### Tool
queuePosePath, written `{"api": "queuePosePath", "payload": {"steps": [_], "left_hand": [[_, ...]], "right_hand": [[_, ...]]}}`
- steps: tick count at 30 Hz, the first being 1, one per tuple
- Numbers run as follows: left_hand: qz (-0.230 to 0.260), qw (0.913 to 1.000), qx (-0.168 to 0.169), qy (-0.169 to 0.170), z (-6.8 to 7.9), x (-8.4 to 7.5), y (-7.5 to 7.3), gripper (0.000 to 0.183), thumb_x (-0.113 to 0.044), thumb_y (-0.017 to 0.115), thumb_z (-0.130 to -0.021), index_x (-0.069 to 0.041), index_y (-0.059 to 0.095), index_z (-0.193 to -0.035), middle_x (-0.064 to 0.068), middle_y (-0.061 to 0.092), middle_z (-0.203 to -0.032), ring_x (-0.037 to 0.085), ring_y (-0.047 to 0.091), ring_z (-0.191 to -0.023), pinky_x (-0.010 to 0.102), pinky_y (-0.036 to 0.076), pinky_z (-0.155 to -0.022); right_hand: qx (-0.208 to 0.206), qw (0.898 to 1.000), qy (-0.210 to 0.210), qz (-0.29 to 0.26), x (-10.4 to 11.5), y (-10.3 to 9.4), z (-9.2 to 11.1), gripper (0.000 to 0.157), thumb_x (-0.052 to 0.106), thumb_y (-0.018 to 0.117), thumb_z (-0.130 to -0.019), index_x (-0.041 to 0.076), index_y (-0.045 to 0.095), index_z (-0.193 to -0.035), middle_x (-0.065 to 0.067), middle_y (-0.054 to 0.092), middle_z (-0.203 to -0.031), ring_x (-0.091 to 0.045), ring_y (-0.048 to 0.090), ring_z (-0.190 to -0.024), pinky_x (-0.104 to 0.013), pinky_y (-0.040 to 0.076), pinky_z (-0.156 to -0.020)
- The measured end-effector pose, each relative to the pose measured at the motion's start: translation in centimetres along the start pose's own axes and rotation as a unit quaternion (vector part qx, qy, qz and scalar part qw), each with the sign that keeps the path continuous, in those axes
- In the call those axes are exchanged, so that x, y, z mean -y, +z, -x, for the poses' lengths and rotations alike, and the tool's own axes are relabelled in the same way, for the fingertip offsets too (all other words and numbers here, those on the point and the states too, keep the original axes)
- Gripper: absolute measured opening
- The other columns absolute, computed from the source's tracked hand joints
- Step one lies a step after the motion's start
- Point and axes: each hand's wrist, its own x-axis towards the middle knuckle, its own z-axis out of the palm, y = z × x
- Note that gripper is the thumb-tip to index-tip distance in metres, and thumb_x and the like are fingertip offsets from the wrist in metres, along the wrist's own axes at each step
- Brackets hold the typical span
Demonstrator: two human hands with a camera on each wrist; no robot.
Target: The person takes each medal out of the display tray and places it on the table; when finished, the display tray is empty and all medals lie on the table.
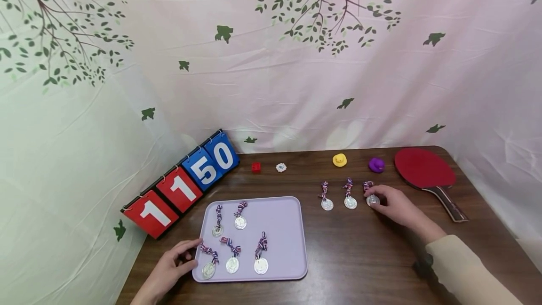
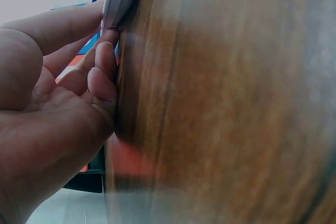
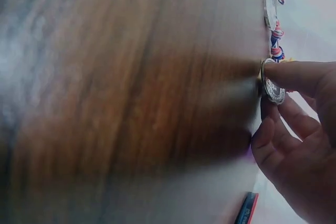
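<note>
My right hand (image 1: 394, 205) pinches a silver medal (image 3: 273, 90) between thumb and fingers, close over the table on the right. The medal's knotted red, white and blue ribbon (image 1: 367, 185) trails away behind it. Two similar medals, one of them nearest (image 1: 350, 202) and another farther left (image 1: 327, 204), lie beside it in a row. At the left edge of the lilac tray (image 1: 288, 239), my left hand (image 1: 169, 267) holds the rim, its fingertips against the side in the left wrist view. Several silver medals, such as the front middle one (image 1: 232, 265), lie on the tray with bunched ribbons.
A flip scoreboard (image 1: 179, 187) reading 11 and 50 stands at the left. Along the back are a red toy brick (image 1: 256, 167), a white chip (image 1: 281, 167), a yellow duck (image 1: 339, 160) and a purple duck (image 1: 376, 165). A red table tennis paddle (image 1: 425, 168) lies far right.
</note>
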Motion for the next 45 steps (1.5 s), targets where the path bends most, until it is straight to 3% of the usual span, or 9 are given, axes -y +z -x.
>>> {"api": "queuePosePath", "payload": {"steps": [4,10,15,19,22,31,38,41,45], "left_hand": [[0.003,1.0000,0.001,-0.001,0.0,0.2,0.0,0.047,-0.016,0.075,-0.080,-0.031,0.063,-0.123,0.002,0.055,-0.114,0.023,0.048,-0.095,0.027,0.040,-0.070],[0.007,0.9999,-0.002,0.009,0.0,0.1,0.0,0.047,-0.013,0.075,-0.081,-0.031,0.063,-0.123,0.002,0.055,-0.113,0.022,0.049,-0.094,0.027,0.041,-0.070],[0.009,0.9998,-0.006,0.017,0.0,-0.1,0.0,0.048,-0.011,0.074,-0.081,-0.029,0.063,-0.123,0.001,0.055,-0.113,0.022,0.049,-0.093,0.027,0.041,-0.069],[0.011,0.9997,-0.006,0.023,0.2,-0.2,0.0,0.048,-0.011,0.075,-0.080,-0.027,0.063,-0.124,0.003,0.056,-0.113,0.021,0.049,-0.093,0.027,0.040,-0.069],[0.013,0.9995,-0.004,0.027,0.3,-0.2,0.0,0.048,-0.011,0.075,-0.080,-0.025,0.063,-0.124,0.003,0.055,-0.114,0.021,0.048,-0.093,0.026,0.040,-0.068],[0.025,0.9990,-0.006,0.037,0.3,-0.2,0.0,0.047,-0.010,0.075,-0.080,-0.025,0.064,-0.123,0.005,0.056,-0.114,0.022,0.049,-0.092,0.026,0.040,-0.068],[0.013,0.9996,-0.004,0.025,0.1,0.0,0.0,0.048,-0.010,0.074,-0.080,-0.027,0.063,-0.124,0.002,0.056,-0.114,0.021,0.049,-0.093,0.027,0.040,-0.070],[0.014,0.9998,-0.008,0.013,0.0,0.0,0.0,0.048,-0.009,0.074,-0.080,-0.030,0.064,-0.122,0.001,0.056,-0.113,0.022,0.049,-0.093,0.027,0.040,-0.070],[0.017,0.9998,-0.007,0.010,0.0,-0.1,0.0,0.049,-0.008,0.075,-0.080,-0.030,0.064,-0.122,0.001,0.056,-0.113,0.022,0.049,-0.094,0.027,0.040,-0.070]], "right_hand": [[-0.004,1.000,-0.014,0.021,0.2,0.0,-0.1,0.027,0.007,0.077,-0.078,0.014,0.069,-0.102,-0.007,0.061,-0.105,-0.026,0.056,-0.096,-0.049,0.044,-0.083],[-0.003,1.000,0.002,0.026,0.2,-0.1,-0.1,0.028,0.011,0.079,-0.077,0.015,0.070,-0.103,-0.008,0.058,-0.106,-0.027,0.055,-0.099,-0.051,0.044,-0.085],[-0.037,0.998,0.005,0.043,1.1,-0.1,-0.2,0.026,0.013,0.079,-0.077,0.014,0.070,-0.101,-0.006,0.055,-0.101,-0.024,0.054,-0.092,-0.047,0.043,-0.080],[-0.079,0.995,-0.029,0.055,3.0,0.6,-0.6,0.024,0.012,0.080,-0.075,0.014,0.071,-0.097,-0.004,0.055,-0.096,-0.021,0.053,-0.087,-0.043,0.043,-0.075],[-0.080,0.993,-0.070,0.053,5.3,1.8,-0.9,0.022,0.013,0.080,-0.076,0.016,0.071,-0.096,0.000,0.057,-0.095,-0.018,0.055,-0.088,-0.042,0.045,-0.076],[0.004,0.985,-0.175,0.004,14.8,6.8,-1.2,0.015,0.020,0.072,-0.084,0.020,0.071,-0.099,0.014,0.060,-0.093,-0.001,0.057,-0.086,-0.028,0.049,-0.077],[0.100,0.966,-0.233,-0.041,20.8,10.6,-0.9,0.016,0.017,0.067,-0.088,0.021,0.071,-0.103,0.012,0.064,-0.095,-0.001,0.058,-0.083,-0.020,0.047,-0.075],[0.129,0.956,-0.263,-0.028,22.7,12.3,-0.9,0.018,0.019,0.066,-0.089,0.024,0.071,-0.106,0.014,0.063,-0.092,0.003,0.054,-0.075,-0.014,0.042,-0.070],[0.137,0.941,-0.310,0.004,24.3,14.0,-0.8,0.022,0.020,0.065,-0.089,0.025,0.071,-0.110,0.013,0.063,-0.093,0.005,0.053,-0.079,-0.013,0.043,-0.073]]}}
